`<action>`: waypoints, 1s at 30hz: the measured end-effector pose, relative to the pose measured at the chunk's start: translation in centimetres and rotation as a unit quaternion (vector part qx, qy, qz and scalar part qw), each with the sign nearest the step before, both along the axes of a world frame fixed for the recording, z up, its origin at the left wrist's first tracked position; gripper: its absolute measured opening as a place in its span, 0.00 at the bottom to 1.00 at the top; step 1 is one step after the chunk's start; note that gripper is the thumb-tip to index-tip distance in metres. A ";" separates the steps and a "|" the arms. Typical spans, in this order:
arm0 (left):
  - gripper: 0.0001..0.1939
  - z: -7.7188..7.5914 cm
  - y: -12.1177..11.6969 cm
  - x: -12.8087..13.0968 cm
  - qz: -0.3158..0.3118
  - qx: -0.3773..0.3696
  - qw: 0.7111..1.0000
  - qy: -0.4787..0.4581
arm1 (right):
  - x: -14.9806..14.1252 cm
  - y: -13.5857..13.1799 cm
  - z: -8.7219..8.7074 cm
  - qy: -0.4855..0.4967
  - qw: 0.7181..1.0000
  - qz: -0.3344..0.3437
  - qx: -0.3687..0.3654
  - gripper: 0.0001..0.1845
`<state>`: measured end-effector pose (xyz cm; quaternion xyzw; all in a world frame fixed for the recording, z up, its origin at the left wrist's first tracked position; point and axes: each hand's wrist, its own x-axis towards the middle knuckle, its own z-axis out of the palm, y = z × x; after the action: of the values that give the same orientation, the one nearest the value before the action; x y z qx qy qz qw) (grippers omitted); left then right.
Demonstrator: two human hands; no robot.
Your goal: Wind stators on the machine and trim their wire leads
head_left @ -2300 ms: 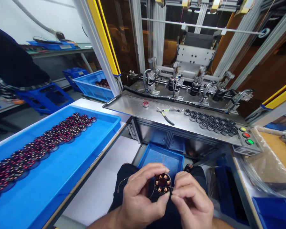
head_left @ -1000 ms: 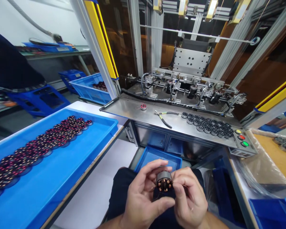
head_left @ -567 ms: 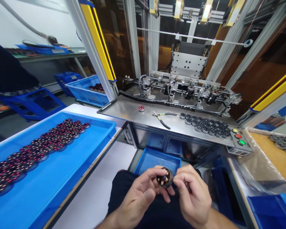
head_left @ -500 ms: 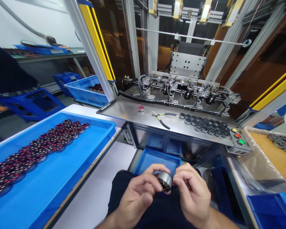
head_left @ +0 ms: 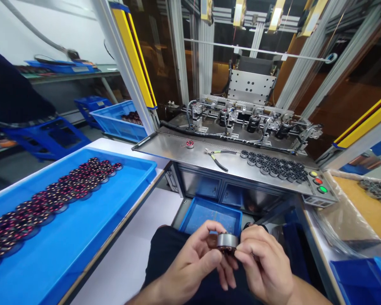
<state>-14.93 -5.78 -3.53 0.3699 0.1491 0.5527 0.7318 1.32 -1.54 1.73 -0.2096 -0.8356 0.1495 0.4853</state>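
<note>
My left hand is closed round a wound motor stator, a grey metal ring with dark coils along its lower edge. The ring sits almost level, its outer wall towards me. Thumb and forefinger hold it from the left, and the other fingers curl beneath. My right hand is pinched shut against the stator's lower right edge; what lies between its fingertips is hidden. On the metal bench ahead are a red wound stator and cutting pliers with black and yellow-green handles.
A blue tray on the left bears rows of wound stators. Dark unwound cores stand right of the pliers, before a winding machine. Push buttons and a lined box are at right. A blue bin lies below.
The stator has turned from tilted, coils facing right, to nearly level with its coils downward. My left thumb has come up to its edge. A thin wire by my right fingers is hidden now.
</note>
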 end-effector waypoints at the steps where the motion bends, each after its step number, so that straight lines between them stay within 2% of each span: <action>1: 0.14 0.0 -0.1 0.1 0.024 0.014 1.000 0.007 | -0.1 -0.2 -0.2 0.015 1.000 -0.011 -0.023 0.08; 4: 0.11 0.1 -0.2 0.3 0.158 0.083 0.980 0.087 | -0.6 -0.6 -1.1 0.079 0.988 -0.025 -0.130 0.08; 6: 0.17 0.0 -0.3 0.2 0.281 0.162 0.929 0.181 | -0.9 -0.7 -1.9 0.124 0.968 -0.014 -0.220 0.11; 8: 0.28 0.0 -0.2 0.0 0.370 0.231 0.861 0.261 | -1.2 -0.8 -2.8 0.165 0.929 0.010 -0.331 0.15; 10: 0.31 0.1 -0.1 -0.3 0.409 0.269 0.812 0.320 | -1.4 -0.8 -3.8 0.201 0.868 0.046 -0.451 0.18; 12: 0.28 0.5 0.0 -0.6 0.422 0.283 0.781 0.362 | -1.6 -0.8 -4.6 0.221 0.812 0.074 -0.534 0.19; 14: 0.24 0.8 0.2 -0.8 0.430 0.289 0.765 0.383 | -1.8 -0.8 -5.1 0.228 0.784 0.083 -0.571 0.20; 19: 0.23 1.0 0.3 -0.9 0.430 0.284 0.767 0.382 | -2.0 -0.8 -5.4 0.228 0.774 0.078 -0.585 0.21; 23: 0.24 0.6 0.3 -1.0 0.420 0.274 0.781 0.371 | -2.0 -0.9 -5.4 0.218 0.785 0.078 -0.575 0.20; 25: 0.26 0.4 0.2 -1.1 0.398 0.262 0.809 0.345 | -2.0 -0.9 -5.4 0.210 0.800 0.078 -0.557 0.20; 27: 0.26 0.4 -0.1 -1.3 0.353 0.234 0.851 0.310 | -1.9 -0.7 -5.1 0.205 0.822 0.073 -0.526 0.19; 30: 0.23 0.6 -0.3 -1.6 0.260 0.172 0.917 0.249 | -1.4 -0.2 -4.3 0.197 0.873 0.061 -0.442 0.16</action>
<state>-16.50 -6.09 -2.94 0.5640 0.3203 0.6303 0.4267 -0.09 -1.69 -2.53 -0.3172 -0.5805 0.5706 0.4866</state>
